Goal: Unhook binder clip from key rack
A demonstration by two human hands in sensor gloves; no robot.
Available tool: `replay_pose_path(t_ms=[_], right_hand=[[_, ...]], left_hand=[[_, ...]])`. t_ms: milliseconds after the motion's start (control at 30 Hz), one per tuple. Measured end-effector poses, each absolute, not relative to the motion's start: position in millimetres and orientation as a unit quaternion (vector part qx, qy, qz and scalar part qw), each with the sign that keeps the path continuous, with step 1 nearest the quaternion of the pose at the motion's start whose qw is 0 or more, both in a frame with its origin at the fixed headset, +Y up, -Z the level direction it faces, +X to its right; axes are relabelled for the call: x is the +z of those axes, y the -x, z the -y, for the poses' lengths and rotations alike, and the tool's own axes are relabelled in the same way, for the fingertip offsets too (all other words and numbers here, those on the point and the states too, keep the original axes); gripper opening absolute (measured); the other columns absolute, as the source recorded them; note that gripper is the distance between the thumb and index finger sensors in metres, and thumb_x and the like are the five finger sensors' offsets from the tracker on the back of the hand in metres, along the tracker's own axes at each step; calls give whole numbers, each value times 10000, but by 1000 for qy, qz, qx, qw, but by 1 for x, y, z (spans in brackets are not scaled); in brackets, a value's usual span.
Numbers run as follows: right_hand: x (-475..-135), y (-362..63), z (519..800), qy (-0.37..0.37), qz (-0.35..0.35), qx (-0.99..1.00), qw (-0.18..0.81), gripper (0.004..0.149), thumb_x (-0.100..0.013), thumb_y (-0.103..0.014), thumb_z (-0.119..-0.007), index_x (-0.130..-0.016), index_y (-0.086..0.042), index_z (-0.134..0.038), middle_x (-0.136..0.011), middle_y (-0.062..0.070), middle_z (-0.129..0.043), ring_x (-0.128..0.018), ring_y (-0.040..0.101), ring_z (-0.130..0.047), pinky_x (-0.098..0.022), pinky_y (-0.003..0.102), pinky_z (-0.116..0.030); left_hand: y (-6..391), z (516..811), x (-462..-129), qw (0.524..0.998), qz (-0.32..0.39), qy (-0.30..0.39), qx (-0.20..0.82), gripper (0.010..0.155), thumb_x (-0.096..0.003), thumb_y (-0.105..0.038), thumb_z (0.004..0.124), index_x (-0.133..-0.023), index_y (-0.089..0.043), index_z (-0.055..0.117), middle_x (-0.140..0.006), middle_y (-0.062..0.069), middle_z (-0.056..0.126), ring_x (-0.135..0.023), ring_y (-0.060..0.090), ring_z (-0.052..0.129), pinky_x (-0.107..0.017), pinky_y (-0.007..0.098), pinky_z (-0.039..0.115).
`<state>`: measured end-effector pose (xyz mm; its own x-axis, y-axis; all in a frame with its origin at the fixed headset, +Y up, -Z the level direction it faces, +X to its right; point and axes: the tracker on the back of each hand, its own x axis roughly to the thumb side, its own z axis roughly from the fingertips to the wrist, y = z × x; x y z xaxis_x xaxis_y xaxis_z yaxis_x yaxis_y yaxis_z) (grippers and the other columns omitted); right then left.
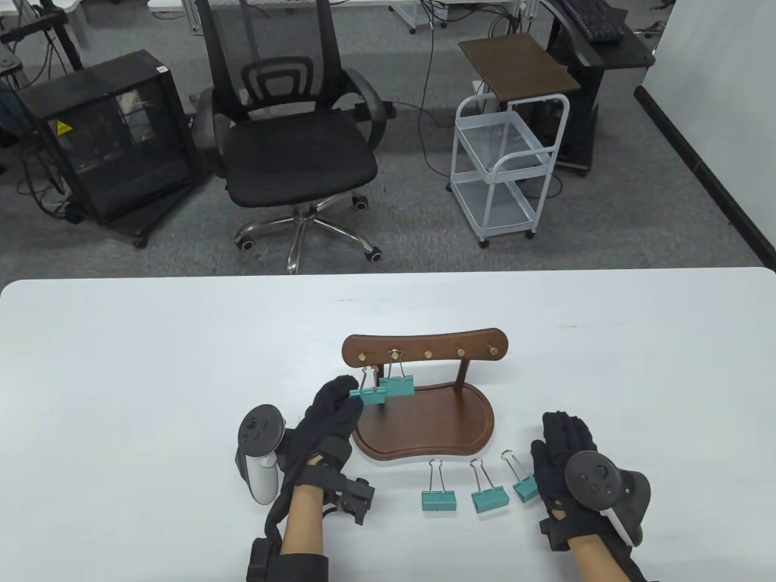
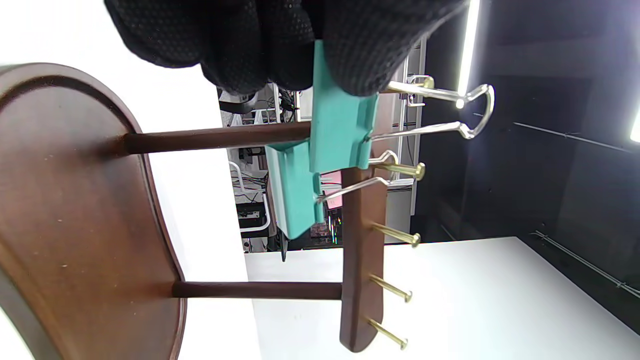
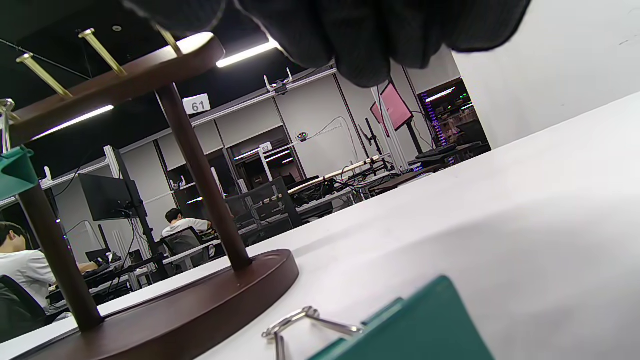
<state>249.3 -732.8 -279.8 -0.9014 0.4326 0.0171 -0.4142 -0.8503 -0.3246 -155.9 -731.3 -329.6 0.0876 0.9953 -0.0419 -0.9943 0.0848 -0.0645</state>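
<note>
Just off the leftmost peg, clear of the key rack [image 1: 424, 394]: teal binder clip [image 1: 368, 395] pinched in left hand [image 1: 327, 418] fingers [image 2: 360, 45]. Right hand [image 1: 570, 461] flat on tabletop [image 1: 151, 376], fingers spread, touching a loose clip [image 1: 525, 488].

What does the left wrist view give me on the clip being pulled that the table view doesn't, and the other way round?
Only the left wrist view shows the gripped teal binder clip's wire loops clear of the brass peg tips, and the second teal clip still hooked on its brass peg.

Only the table view shows three loose teal clips on the white table and the right hand resting beside them.

Both show the left hand pinching the clip at the brown wooden key rack.
</note>
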Motion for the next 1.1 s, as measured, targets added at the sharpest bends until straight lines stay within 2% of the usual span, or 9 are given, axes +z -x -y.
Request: replay_pose_path(t_ms=[567,767,967,1100], right_hand=[[-280,-249,732,22,173,958,230,591,-396,-486,-645,-909,-193,-627,-975,130,-670,-887,394,-615,-628,513,-618],[-280,-250,732,23,172,958,228,592,-396,-486,-644,-909,-192,-626,-975,131,-670,-888,393,-614,-629,512,-618],[-280,-250,732,21,172,958,229,590,-397,-485,-645,-909,-192,-626,-975,132,-670,-887,394,-614,-628,513,-618],[-279,-250,732,21,174,957,230,591,-397,-485,-644,-908,-190,-626,-974,132,-671,-887,394,-615,-628,512,-619]], left_hand=[[169,713,-288,769,14,29,639,534,-542,-416,754,-1047,-327,607,-1033,66,712,-911,331,780,-645,560,700],[170,712,-283,806,11,26,591,517,-539,-451,755,-1023,-300,654,-988,75,771,-859,343,822,-603,559,725],[175,703,-279,887,13,34,461,492,-543,-489,753,-983,-268,743,-917,68,853,-788,341,884,-562,553,756],[178,708,-280,915,-9,90,394,491,-552,-492,751,-972,-237,771,-877,86,879,-745,343,905,-539,556,764]])
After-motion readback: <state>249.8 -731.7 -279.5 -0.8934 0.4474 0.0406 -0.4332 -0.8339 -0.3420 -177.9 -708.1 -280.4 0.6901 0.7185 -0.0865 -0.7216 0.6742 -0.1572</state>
